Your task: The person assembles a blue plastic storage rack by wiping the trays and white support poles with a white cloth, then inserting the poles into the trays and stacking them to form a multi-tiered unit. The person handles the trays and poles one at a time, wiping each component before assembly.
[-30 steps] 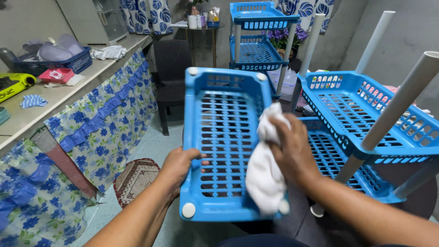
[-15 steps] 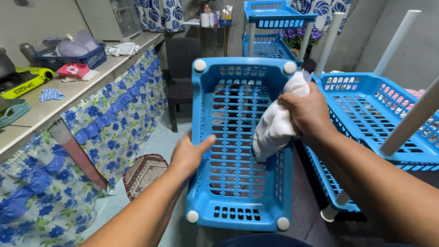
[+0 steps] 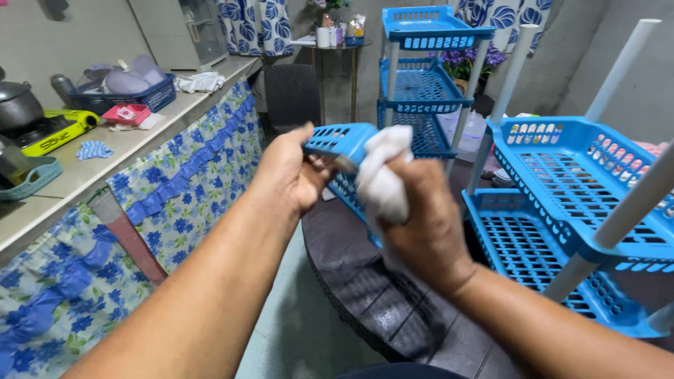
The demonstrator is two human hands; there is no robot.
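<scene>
The left hand (image 3: 291, 172) has its grip closed on the near end of a blue slotted plastic tray (image 3: 344, 151), which is held up edge-on in the air, above a dark woven round table (image 3: 372, 302). The right hand (image 3: 421, 224) is just beside it, its grip bunched tight around a white cloth (image 3: 382, 175) that presses against the tray's rim; the two hands nearly meet at that end. The rest of the tray is hidden behind the cloth and the right hand.

To the right, touching the table's far side, lies a tipped blue rack (image 3: 562, 182) of the same slotted trays joined by white tubes (image 3: 618, 217) that slant across the right edge of the view. Behind the hands an upright blue tiered rack (image 3: 425, 67) stands near a dark chair (image 3: 291, 95).

Along the left runs the counter (image 3: 105, 158), skirted in blue floral fabric (image 3: 175, 189). On it sit a dark blue basket (image 3: 130, 91) of dishes, a pink tub (image 3: 126, 114), a white rag (image 3: 200, 82) near the far corner and a yellow stove (image 3: 60, 133) with a metal pot (image 3: 17, 105).
</scene>
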